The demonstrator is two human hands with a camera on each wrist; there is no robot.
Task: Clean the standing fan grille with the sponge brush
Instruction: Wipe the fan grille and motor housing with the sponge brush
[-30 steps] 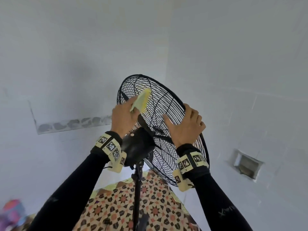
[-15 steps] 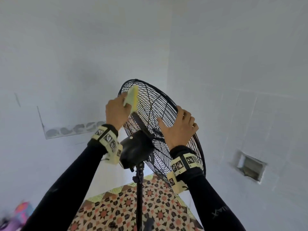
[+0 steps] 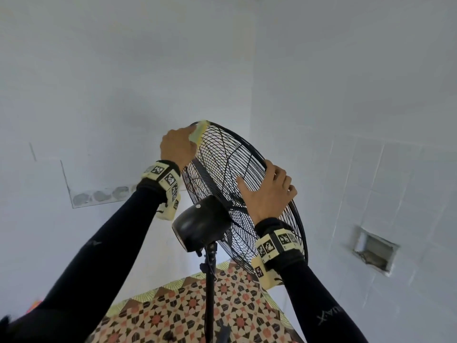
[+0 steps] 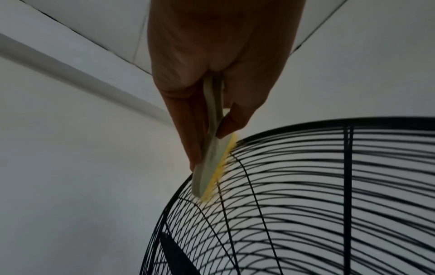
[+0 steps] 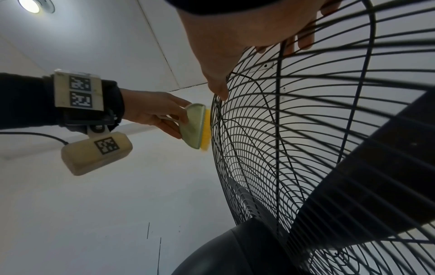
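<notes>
A black wire fan grille (image 3: 237, 169) (image 4: 306, 186) (image 5: 294, 148) sits on a black motor housing (image 3: 197, 224) atop a stand. My left hand (image 3: 176, 147) (image 4: 212, 83) (image 5: 155, 113) grips a pale green sponge brush (image 3: 199, 131) (image 4: 209, 163) (image 5: 193, 128) by its handle. The brush's yellow sponge edge presses against the grille's upper left rim. My right hand (image 3: 268, 191) (image 5: 235, 37) holds the grille's right rim, fingers curled over the wires and thumb lying on the back face.
The black stand pole (image 3: 210, 293) rises over a patterned floor mat (image 3: 188, 315). White walls meet in a corner behind the fan. A recessed wall niche (image 3: 376, 251) is at the right, a ceiling lamp (image 5: 33, 5) above.
My left hand has slid the sponge brush up the grille from near the hub to the top rim. The right hand stayed on the right rim.
</notes>
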